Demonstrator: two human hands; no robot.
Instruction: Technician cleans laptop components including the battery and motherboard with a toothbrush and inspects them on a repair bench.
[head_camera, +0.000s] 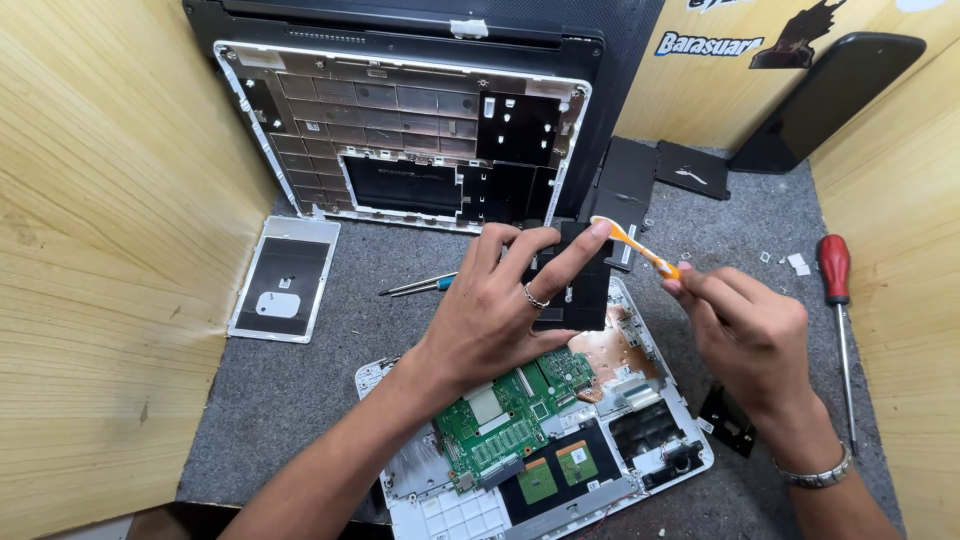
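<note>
Tweezers (418, 285), red screwdriver (836, 300) flank opened laptop (560, 440); left hand (490, 310) grips black part (580, 275), right hand (745, 325) pinches orange pry tool (635, 245).

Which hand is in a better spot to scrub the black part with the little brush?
Right, probably. The right hand already holds the orange brush, its tip at the black part. The left hand is busy gripping that part.
</note>
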